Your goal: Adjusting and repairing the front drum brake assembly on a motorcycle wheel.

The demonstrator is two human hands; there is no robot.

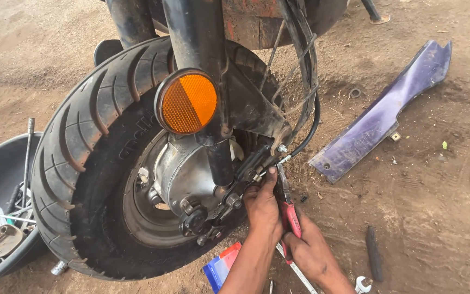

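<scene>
The right hand grips red-handled pliers at the cable end; the left hand seemingly pinches the brake linkage. A slip could nip those fingers.

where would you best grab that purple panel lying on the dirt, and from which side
Probably the narrow middle of the purple panel, coming from above. It lies flat on the dirt, long and tapered, with open ground along both edges. Its wide lower end looks ragged, and the upper tip curves upward, so the midsection seems the steadiest grip. Both hands are occupied: the right hand holds red-handled pliers, the left hand is at the wheel hub.
</scene>
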